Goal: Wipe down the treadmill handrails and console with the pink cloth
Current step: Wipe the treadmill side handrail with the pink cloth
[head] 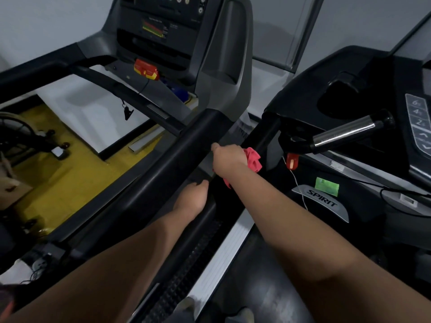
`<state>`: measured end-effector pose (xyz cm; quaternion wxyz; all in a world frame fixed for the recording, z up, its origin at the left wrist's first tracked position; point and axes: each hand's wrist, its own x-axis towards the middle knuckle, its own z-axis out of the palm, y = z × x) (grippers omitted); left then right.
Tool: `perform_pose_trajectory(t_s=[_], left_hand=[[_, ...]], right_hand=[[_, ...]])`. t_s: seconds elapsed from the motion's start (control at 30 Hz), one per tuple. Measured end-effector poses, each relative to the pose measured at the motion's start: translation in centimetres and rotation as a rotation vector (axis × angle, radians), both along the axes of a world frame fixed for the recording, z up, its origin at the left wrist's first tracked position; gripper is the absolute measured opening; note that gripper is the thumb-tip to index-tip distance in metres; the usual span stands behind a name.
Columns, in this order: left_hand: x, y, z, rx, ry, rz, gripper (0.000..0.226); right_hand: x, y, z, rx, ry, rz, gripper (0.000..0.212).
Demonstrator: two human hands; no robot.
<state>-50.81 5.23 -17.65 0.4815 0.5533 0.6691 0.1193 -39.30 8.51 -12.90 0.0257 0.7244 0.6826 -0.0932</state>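
A thick black handrail (163, 169) of the left treadmill runs diagonally from the lower left up to the grey console post (224, 66). My right hand (229, 159) is shut on the bunched pink cloth (253, 159) and presses it against the right underside of that rail. My left hand (193, 197) rests just below it on the rail's right side, fingers curled against the rail and partly hidden. The console (161, 26) with its display stands at the top centre, with a red and yellow safety key (147, 69) below it.
A second treadmill stands on the right, with a chrome grip (345, 134), a button panel (419, 122), a red safety clip (292, 160) and a SPIRIT badge (323, 200). A ribbed side rail (221, 259) lies between the machines. Yellow floor (70, 183) and a wheeled frame (25, 136) are at left.
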Motion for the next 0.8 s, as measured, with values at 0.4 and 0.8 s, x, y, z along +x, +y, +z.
perform_pose_trajectory(t_s=[0.4,0.8], left_hand=[[-0.2,-0.1,-0.3,0.002,-0.025,-0.016,0.035],[-0.4,0.0,-0.9,-0.01,-0.054,0.037,0.04]], right_hand=[[-0.4,-0.3,0.1,-0.019,-0.033,-0.01,0.015],[-1.0,7.4,-5.0,-0.615,-0.377,-0.069,0.049]])
